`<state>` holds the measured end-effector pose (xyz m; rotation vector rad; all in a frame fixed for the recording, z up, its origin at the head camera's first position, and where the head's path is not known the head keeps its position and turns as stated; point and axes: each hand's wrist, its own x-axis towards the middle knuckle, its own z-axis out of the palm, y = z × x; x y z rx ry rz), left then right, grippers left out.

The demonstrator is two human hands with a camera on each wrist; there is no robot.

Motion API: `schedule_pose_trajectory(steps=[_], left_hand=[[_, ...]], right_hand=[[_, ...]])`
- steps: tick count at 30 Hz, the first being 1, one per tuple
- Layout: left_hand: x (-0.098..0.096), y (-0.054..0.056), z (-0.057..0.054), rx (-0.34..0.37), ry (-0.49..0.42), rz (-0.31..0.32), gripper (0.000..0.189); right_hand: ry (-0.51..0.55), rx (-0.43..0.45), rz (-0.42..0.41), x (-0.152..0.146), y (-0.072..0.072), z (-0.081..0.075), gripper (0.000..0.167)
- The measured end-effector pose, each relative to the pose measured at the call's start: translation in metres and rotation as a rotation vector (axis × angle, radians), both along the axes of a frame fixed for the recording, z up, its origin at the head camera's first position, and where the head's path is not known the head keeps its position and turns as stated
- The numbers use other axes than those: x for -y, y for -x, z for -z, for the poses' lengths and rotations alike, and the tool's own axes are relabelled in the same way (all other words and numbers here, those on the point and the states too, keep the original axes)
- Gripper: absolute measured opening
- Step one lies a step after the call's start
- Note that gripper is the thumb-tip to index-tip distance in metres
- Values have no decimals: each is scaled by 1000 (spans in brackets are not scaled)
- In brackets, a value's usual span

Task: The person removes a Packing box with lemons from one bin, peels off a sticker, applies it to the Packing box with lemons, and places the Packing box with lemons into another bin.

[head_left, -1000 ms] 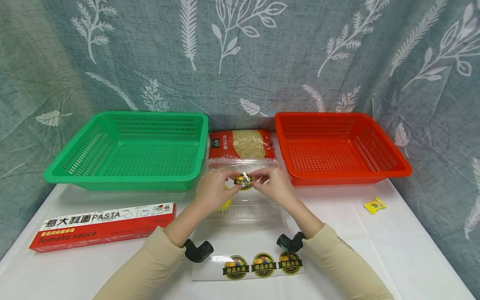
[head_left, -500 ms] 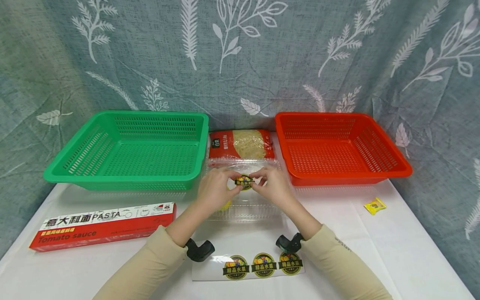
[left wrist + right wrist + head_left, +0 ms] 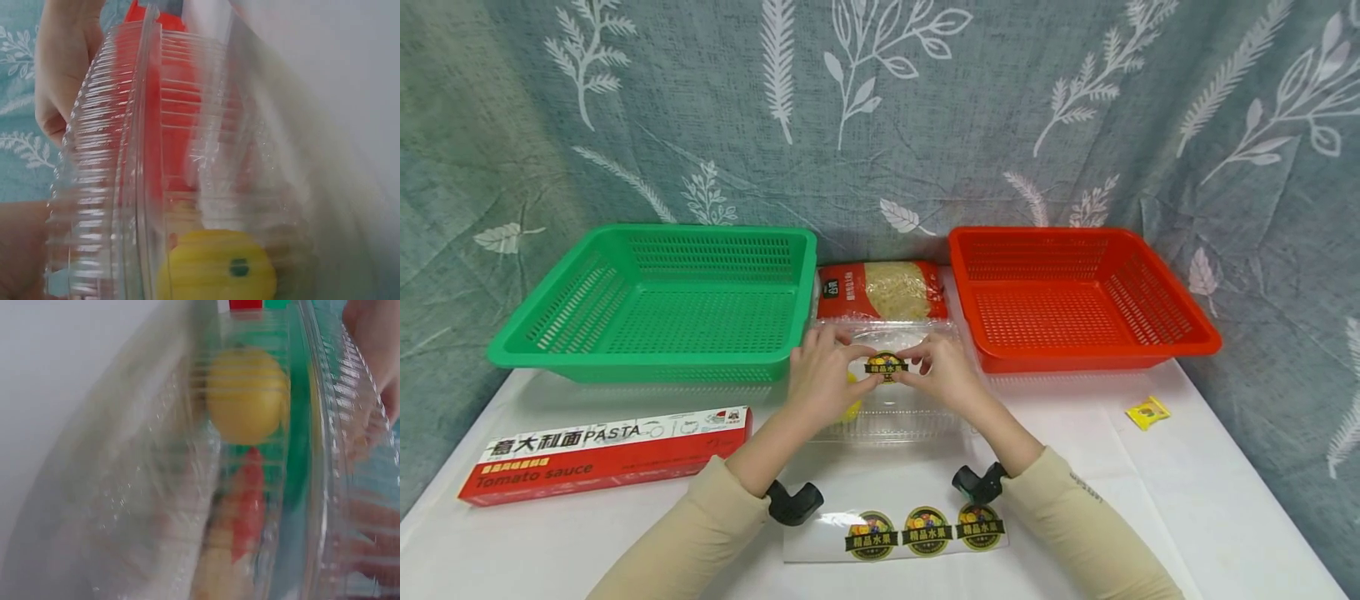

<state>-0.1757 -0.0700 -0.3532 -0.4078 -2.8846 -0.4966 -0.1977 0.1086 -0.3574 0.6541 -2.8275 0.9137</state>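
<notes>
A round black-and-gold fruit sticker [image 3: 886, 367] lies level at the top of a clear plastic clamshell box [image 3: 910, 425]. Thumb and fingers of my left hand [image 3: 820, 375] pinch its left edge, and my right hand [image 3: 946, 372] pinches its right edge the same way. Inside the shut box, at its left end, sits a yellow ball-shaped fruit [image 3: 219, 269], seen through the ribbed wall; the right wrist view shows the yellow fruit [image 3: 247, 397] too. Parts of both hands show behind the lid in the wrist views.
Three more stickers lie on a white backing sheet [image 3: 820, 543] in front. A green basket [image 3: 655, 358] and a red basket [image 3: 1082, 350] flank a pasta bag [image 3: 887, 290] behind the box. A pasta box [image 3: 610, 458] is at left, a small yellow packet [image 3: 1147, 412] at right.
The sticker, bent and shiny a second ago, is now flatter and fully readable. Both hands have shifted only slightly, still pinching its edges.
</notes>
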Motion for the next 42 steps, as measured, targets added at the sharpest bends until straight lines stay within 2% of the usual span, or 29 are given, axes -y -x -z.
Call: schedule_pose_trajectory(steps=[4,9,15,18,24,29,34,42], left_hand=[[3,-1,1,-8,-22,20,39],[7,-4,4,-46,-118,53,38],[15,-9,7,-87,-238,104,37],[18,-11,8,-94,-292,116,40],[25,-17,8,-64,-402,111,39],[28,-20,9,-90,-476,111,35],[31,-24,8,-101,-515,94,35],[38,-31,5,-52,-550,34,37]], right_hand=[[4,13,37,-3,-1,-3,19],[59,23,78,-3,-3,-2,10],[199,7,82,-5,-2,1,13],[288,26,72,-8,-2,1,13],[450,124,25,-14,-1,-2,16],[525,208,1,-18,-2,-3,20],[554,226,6,-21,-5,-6,20],[635,229,16,-28,-10,-9,20]])
